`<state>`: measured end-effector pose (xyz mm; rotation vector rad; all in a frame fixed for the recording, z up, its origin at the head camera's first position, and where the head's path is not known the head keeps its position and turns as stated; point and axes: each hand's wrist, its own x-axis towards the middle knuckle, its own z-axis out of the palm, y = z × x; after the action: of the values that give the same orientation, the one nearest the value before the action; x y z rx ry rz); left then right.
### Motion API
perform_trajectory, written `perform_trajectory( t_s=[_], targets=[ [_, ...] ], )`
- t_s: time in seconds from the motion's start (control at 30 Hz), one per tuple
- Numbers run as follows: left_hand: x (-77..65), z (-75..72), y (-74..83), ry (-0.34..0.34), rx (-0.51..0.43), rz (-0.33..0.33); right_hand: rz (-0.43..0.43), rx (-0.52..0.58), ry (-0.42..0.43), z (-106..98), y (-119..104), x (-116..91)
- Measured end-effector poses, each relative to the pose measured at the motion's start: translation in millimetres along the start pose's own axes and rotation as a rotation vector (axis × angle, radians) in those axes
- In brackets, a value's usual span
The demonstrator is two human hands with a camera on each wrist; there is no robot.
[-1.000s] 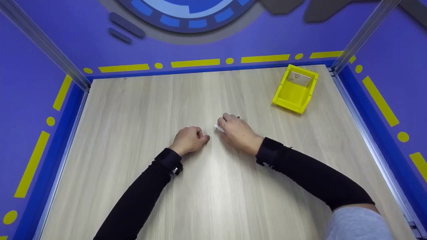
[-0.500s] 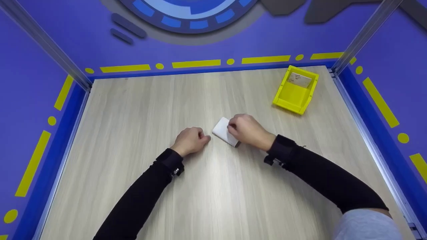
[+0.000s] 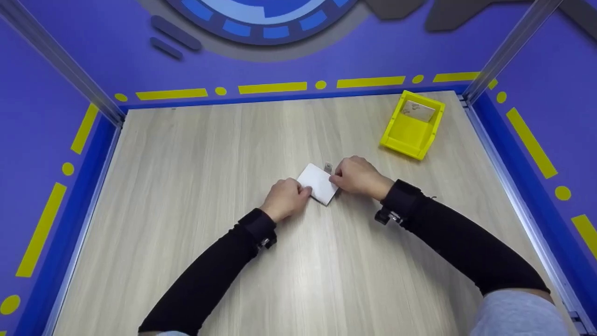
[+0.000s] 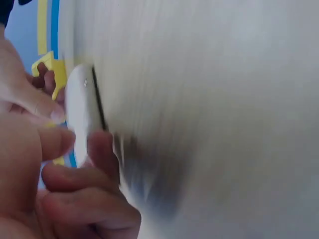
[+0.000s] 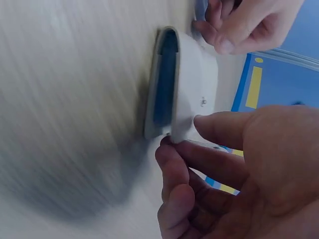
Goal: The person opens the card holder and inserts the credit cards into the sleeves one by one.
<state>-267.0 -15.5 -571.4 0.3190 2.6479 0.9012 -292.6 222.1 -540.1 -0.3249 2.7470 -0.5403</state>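
A small white snap wallet [image 3: 318, 181] lies folded over the middle of the wooden table. Its open side shows a dark blue inside [image 5: 166, 84] in the right wrist view, along with a metal snap stud [image 5: 203, 102] on the white face. A short tab [image 3: 328, 167] with a snap sticks out past the far right edge. My left hand [image 3: 285, 199] pinches the wallet's left edge, thumb on top. On the opposite edge, by the tab, my right hand [image 3: 358, 176] grips it between thumb and curled fingers.
A yellow bin [image 3: 413, 126] stands at the back right of the table [image 3: 210, 149], with a pale printed card [image 3: 419, 111] at its far wall. Blue panels with yellow marks enclose the back and both sides.
The wallet, mostly covered by my right hand at first, has come into view. My right hand has shifted right to its edge, and my left hand has moved right and taken hold.
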Motion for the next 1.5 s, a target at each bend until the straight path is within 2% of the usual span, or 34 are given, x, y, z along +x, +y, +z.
perform_trajectory(
  t_s=[0.17, 0.37, 0.63, 0.83, 1.0, 1.1, 1.23, 1.37, 1.5],
  targets=[
    [7.6, 8.0, 1.5, 0.069, 0.021, -0.059, -0.008, -0.030, 0.042, 7.4, -0.3, 2.1],
    [11.4, 3.8, -0.6, 0.034, -0.004, -0.116, -0.003, 0.036, 0.037, 11.8, 4.7, -0.2],
    [18.1, -1.7, -5.2, 0.043, -0.033, -0.115, -0.042, 0.117, 0.099, 32.7, 4.7, -10.6],
    [23.1, -4.9, -7.4, 0.078, -0.037, -0.125, -0.053, 0.105, 0.167, 49.1, -6.6, -17.6],
    [24.4, -5.8, -8.1, 0.118, -0.032, -0.121, -0.035, 0.113, 0.210, 55.1, -11.3, -18.5],
    [22.6, -6.1, -7.5, 0.125, -0.033, -0.115, -0.033, 0.127, 0.201, 53.9, -9.3, -19.0],
    [17.6, -6.9, -5.4, 0.079, -0.024, -0.110, -0.035, 0.153, 0.197, 43.2, -3.6, -20.9],
    [12.2, -7.2, -1.8, 0.011, -0.009, -0.097, -0.036, 0.160, 0.250, 26.6, -1.8, -19.4],
    [9.2, -5.7, 0.9, -0.001, 0.000, -0.081, -0.037, 0.145, 0.278, 16.1, -1.4, -13.6]
  ],
)
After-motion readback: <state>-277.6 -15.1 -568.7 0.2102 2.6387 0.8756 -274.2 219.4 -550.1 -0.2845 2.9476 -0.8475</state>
